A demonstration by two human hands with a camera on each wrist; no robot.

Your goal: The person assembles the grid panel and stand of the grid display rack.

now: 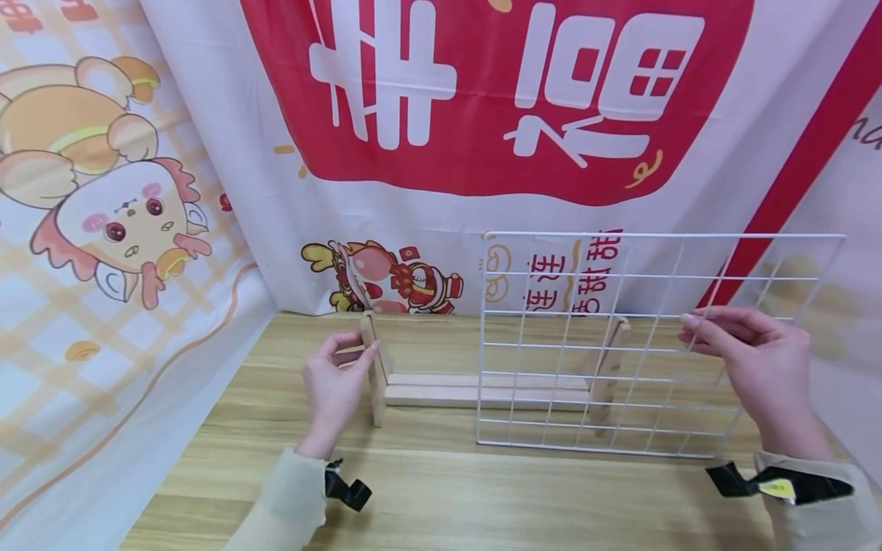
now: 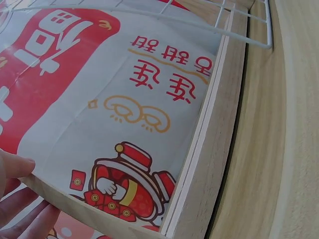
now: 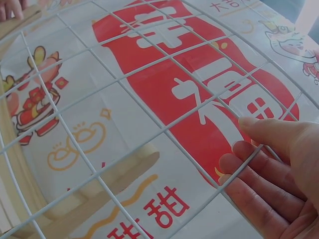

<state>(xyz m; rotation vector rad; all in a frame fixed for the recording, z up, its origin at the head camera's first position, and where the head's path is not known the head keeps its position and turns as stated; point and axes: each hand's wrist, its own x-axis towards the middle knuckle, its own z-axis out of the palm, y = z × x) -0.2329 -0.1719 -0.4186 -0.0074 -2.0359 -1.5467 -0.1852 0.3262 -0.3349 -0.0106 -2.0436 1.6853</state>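
A pale wooden stand (image 1: 448, 396), made of a low crossbar between two upright side posts, is on the wood-grain table. My left hand (image 1: 336, 386) grips its left post (image 1: 377, 383) near the top, thumb on one face and fingers on the other. In the left wrist view the fingers (image 2: 42, 219) wrap the edge of that post. A white wire grid panel (image 1: 661, 234) is tilted up in front of the stand's right half, overlapping the right post (image 1: 608, 375). My right hand (image 1: 765, 367) pinches wires at the panel's right side; the right wrist view shows the thumb (image 3: 269, 130) against them.
Behind the stand hangs a white cloth (image 1: 427, 210) with a large red printed patch and cartoon figures. Another printed cloth (image 1: 158, 344) borders the table (image 1: 413, 497) on the left. Black straps (image 1: 347, 490) are around both wrists.
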